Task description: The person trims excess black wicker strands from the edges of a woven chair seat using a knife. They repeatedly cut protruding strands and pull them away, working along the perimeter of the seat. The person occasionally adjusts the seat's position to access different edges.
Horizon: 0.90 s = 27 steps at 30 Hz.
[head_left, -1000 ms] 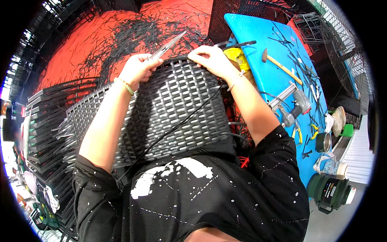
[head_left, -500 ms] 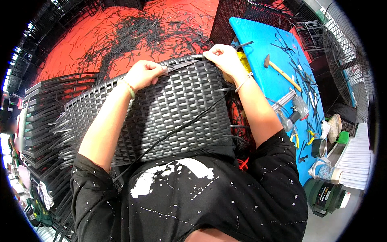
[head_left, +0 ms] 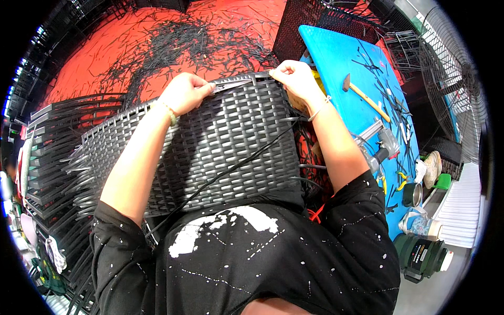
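Observation:
A woven panel of dark grey plastic rattan (head_left: 236, 136) lies across my lap, its far edge raised toward my hands. My left hand (head_left: 185, 94) is closed at that edge on a slim, grey, pointed tool (head_left: 231, 86), whose exact kind I cannot make out. The tool lies along the top rows of the weave, tip toward the right. At the panel's far right corner, my right hand (head_left: 295, 79) pinches a dark rattan strip (head_left: 261, 75) at the edge. A loose black cord (head_left: 239, 166) runs slantwise over the panel.
To the right stands a blue table (head_left: 336, 68) with a hammer (head_left: 370, 100), a power tool (head_left: 386, 144), yellow-handled pliers (head_left: 402, 181) and strip offcuts. Black scraps litter the red floor (head_left: 89, 68). Stacked dark frames (head_left: 52, 157) stand left; a green jug (head_left: 422, 257) sits lower right.
My right hand has shifted slightly right and down along the corner. The tool in my left hand lies a little farther left, and a strip end now shows upright at the edge.

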Each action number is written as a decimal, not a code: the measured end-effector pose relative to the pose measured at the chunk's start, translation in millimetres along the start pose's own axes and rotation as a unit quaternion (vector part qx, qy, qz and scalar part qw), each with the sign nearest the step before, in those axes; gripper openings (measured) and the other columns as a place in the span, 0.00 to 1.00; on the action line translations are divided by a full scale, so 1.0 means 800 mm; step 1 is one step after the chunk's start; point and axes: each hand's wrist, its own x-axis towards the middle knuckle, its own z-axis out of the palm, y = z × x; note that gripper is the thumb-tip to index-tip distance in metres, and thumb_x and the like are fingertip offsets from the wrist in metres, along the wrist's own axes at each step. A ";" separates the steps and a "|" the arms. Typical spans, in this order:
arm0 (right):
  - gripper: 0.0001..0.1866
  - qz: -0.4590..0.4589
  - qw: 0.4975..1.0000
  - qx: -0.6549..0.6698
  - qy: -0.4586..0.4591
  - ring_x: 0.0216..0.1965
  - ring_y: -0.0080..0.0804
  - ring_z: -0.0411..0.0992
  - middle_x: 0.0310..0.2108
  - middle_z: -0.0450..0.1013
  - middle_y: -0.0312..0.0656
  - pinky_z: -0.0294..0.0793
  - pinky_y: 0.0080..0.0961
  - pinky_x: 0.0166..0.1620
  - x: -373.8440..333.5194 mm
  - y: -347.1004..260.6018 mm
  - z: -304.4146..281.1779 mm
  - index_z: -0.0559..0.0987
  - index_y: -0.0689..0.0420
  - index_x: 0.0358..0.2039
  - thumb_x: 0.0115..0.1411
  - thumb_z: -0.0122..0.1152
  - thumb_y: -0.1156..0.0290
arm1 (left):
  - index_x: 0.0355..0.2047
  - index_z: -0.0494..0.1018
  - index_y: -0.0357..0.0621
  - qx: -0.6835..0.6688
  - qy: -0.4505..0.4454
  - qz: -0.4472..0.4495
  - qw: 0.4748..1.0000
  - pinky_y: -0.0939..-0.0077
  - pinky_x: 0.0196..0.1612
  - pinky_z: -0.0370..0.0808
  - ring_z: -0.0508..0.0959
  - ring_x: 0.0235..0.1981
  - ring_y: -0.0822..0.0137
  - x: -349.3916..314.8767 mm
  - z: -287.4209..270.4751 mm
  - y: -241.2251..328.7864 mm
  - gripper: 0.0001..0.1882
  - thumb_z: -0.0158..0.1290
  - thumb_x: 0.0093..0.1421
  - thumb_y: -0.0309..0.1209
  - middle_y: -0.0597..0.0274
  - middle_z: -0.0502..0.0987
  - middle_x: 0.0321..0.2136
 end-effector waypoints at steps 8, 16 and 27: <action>0.13 0.041 0.999 0.002 -0.014 0.23 0.19 0.71 0.20 0.76 0.36 0.73 0.22 0.31 -0.007 -0.015 -0.003 0.81 0.61 0.24 0.53 0.71 0.63 | 0.23 0.80 0.44 -0.147 -0.050 0.015 0.988 0.80 0.23 0.61 0.64 0.18 0.81 0.021 0.026 -0.038 0.18 0.58 0.62 0.44 0.75 0.69 0.14; 0.15 0.000 0.998 -0.053 -0.015 0.22 0.23 0.71 0.18 0.75 0.39 0.72 0.25 0.30 0.011 0.006 -0.005 0.83 0.61 0.23 0.52 0.72 0.61 | 0.32 0.82 0.41 -0.202 -0.049 0.044 0.977 0.84 0.21 0.55 0.61 0.17 0.83 0.019 0.035 -0.057 0.16 0.56 0.65 0.41 0.75 0.69 0.16; 0.16 0.015 0.989 -0.128 -0.076 0.23 0.32 0.76 0.20 0.77 0.43 0.75 0.30 0.34 0.035 -0.005 0.010 0.84 0.56 0.23 0.51 0.70 0.55 | 0.34 0.83 0.41 -0.196 -0.042 0.073 0.977 0.83 0.22 0.58 0.63 0.17 0.82 0.017 0.039 -0.057 0.16 0.56 0.64 0.42 0.74 0.70 0.15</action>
